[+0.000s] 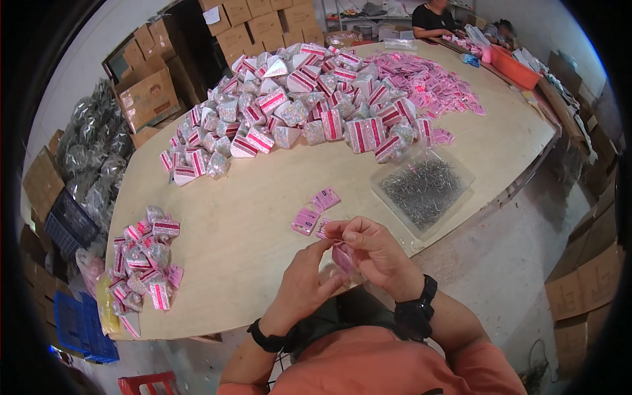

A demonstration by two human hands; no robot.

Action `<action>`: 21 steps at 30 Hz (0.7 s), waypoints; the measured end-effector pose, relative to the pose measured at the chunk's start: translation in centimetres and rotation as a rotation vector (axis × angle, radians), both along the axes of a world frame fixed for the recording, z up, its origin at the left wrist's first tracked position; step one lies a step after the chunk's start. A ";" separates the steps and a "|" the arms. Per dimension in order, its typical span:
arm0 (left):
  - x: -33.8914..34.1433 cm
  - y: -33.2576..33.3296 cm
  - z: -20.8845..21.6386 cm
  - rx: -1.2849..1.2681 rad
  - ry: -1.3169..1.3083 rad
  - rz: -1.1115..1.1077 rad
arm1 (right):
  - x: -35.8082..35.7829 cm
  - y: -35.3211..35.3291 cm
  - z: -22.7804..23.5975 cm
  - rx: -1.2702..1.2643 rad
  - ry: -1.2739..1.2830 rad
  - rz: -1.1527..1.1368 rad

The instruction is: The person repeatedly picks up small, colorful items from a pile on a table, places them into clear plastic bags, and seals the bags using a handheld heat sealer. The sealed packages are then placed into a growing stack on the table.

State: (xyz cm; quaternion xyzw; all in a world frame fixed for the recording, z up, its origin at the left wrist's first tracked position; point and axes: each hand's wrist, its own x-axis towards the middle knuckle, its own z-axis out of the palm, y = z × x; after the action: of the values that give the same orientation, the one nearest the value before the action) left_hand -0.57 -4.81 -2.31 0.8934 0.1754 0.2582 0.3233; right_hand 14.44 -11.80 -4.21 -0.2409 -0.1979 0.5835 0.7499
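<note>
Pinched closed, left hand [301, 280] and right hand [383, 253] hold what seems a pink packet [343, 257].

Pale table [257, 191] — striped wedge heap [299, 105], smaller wedge pile [141, 260], pink cards [305, 221], clear tray [465, 180].

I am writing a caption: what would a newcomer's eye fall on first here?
Probably first the large heap of pink-and-white pieces on the far side of the table, with flat pink pieces spread to its right. Next, the left hand and right hand at the near edge, a small pink item between them, and the clear tray of metal bits to their right.
</note>
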 end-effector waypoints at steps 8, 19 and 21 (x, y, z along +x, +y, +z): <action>1.1 0.3 1.5 0.040 -0.290 0.075 | -1.0 -0.2 0.9 0.006 -0.052 -0.011; 1.3 0.8 1.5 -0.059 -0.363 0.114 | -1.2 -0.2 1.3 -0.078 -0.165 0.083; 1.3 0.7 1.4 -0.029 -0.395 0.138 | -1.2 -0.1 1.3 -0.090 -0.171 0.111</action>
State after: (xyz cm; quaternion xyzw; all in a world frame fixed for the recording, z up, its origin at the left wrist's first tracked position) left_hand 0.78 -4.06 -0.91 0.8066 0.1728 0.4474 0.3456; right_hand 13.20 -11.91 -2.91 -0.3117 -0.2478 0.6096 0.6855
